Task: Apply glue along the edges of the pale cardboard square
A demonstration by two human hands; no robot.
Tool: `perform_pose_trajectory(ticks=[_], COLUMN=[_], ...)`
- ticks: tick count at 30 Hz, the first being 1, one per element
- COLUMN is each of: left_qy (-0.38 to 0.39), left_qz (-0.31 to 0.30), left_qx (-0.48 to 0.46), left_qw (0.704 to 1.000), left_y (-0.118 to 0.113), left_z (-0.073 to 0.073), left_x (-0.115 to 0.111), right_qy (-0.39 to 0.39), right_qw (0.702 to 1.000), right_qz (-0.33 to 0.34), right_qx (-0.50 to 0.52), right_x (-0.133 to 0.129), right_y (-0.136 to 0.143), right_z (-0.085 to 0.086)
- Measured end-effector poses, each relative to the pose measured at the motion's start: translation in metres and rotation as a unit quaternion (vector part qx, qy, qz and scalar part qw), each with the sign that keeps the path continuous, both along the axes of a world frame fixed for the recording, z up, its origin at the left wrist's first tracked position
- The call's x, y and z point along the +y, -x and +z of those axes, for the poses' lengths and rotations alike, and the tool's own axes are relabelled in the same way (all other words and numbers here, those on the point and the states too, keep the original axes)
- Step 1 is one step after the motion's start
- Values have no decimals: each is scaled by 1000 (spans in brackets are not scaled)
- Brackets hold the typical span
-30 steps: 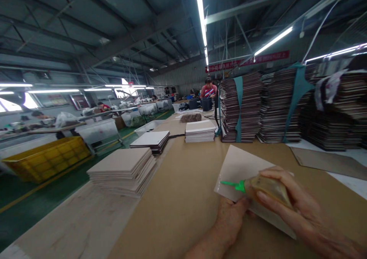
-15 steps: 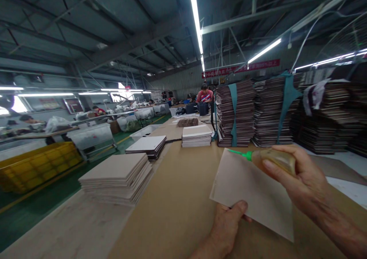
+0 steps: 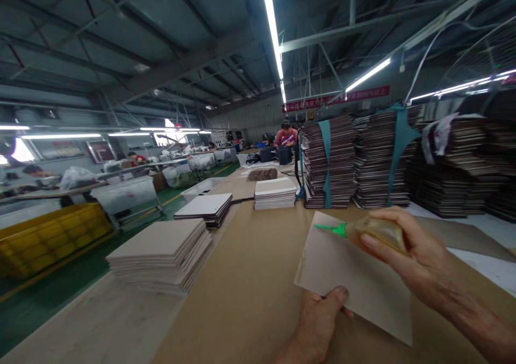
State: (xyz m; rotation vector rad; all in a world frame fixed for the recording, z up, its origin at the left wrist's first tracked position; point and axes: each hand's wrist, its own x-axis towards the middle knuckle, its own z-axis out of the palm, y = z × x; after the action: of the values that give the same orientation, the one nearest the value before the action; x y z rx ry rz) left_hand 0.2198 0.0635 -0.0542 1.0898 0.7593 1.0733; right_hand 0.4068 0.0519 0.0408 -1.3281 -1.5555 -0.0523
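Observation:
My left hand (image 3: 318, 321) pinches the near edge of a pale grey card sheet (image 3: 350, 278), holding it tilted above the brown cardboard-covered table (image 3: 250, 299). My right hand (image 3: 407, 256) grips a squeeze glue bottle (image 3: 377, 232) filled with amber glue. Its green nozzle (image 3: 330, 228) points left, just over the sheet's upper edge.
Stacks of grey boards (image 3: 161, 251) lie to the left, with more stacks (image 3: 205, 205) (image 3: 274, 192) farther back. Tall bundles of dark sheets tied with teal straps (image 3: 328, 162) line the right side. A yellow crate (image 3: 48, 235) stands on the floor. A person in a red shirt (image 3: 286, 136) works far off.
The sheet was lifted off the table and tilted up. The bottle rose from the sheet's lower part to its top edge, then came down slightly.

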Motion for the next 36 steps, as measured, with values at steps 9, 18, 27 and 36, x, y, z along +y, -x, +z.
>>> perform_pose_trajectory(ticks=[9,18,27,36], left_qy=[-8,-5,-19,-19], left_qz=[-10,17,0,-8], left_qx=[8,5,30,42], left_qw=[1000,1000,999,999], left_y=[2,1,4,5], left_z=[2,-7,1,5], left_x=[-2,3,1,-2], right_qy=[-19,11,-8,-12], right_qw=[999,997,994,993], right_qz=[-24,-52,-43,-63], right_qx=[8,-57,-104,-102], right_x=[2,-7,-12,-23], right_y=[1,-12,-10,-12], right_z=[5,10,21,25])
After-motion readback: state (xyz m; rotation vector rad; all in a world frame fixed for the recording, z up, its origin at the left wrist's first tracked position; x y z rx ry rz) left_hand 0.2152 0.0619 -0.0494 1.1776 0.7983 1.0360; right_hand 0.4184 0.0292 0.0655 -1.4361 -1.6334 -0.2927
